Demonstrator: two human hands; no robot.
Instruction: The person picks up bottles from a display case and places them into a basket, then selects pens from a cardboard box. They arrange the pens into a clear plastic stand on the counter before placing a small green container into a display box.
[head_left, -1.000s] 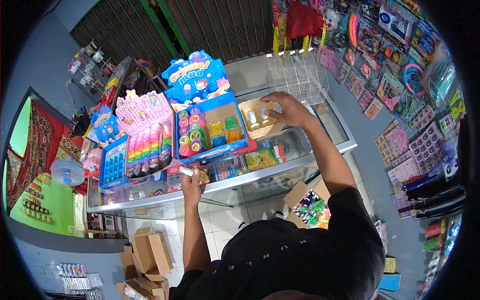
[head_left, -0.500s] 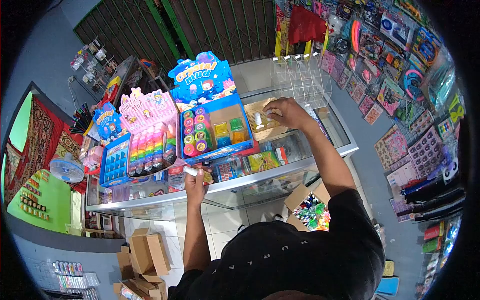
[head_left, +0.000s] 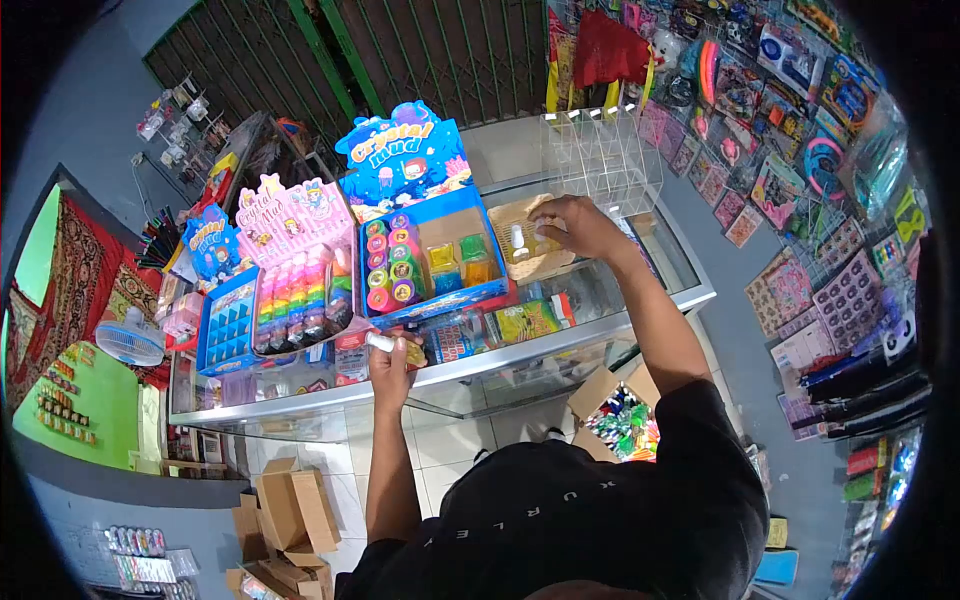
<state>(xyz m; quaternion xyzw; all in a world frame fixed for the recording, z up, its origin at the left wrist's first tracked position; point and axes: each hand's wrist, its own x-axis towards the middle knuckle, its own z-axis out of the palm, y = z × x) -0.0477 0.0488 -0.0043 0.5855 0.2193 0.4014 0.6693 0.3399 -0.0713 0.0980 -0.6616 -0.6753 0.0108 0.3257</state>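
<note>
My left hand is closed around a small bottle with a white cap, held above the front edge of the glass counter. Its body is mostly hidden by my fingers. My right hand reaches into a shallow woven basket on the counter. There its bent fingers close on what looks like another small bottle, largely covered by the fingertips. Beside those fingertips a white-capped bottle stands in the basket. Left of the basket sits a blue Crystal Mud display box with round tubs and coloured square containers.
A pink display box of rainbow-coloured tubes and a blue divided box stand further left on the glass counter. Behind the basket is a clear rack. An open carton of colourful items sits on the floor.
My right hand has shifted very slightly within the basket, and the white-capped bottle there shows a little more clearly. My left hand stays nearly still with its bottle.
</note>
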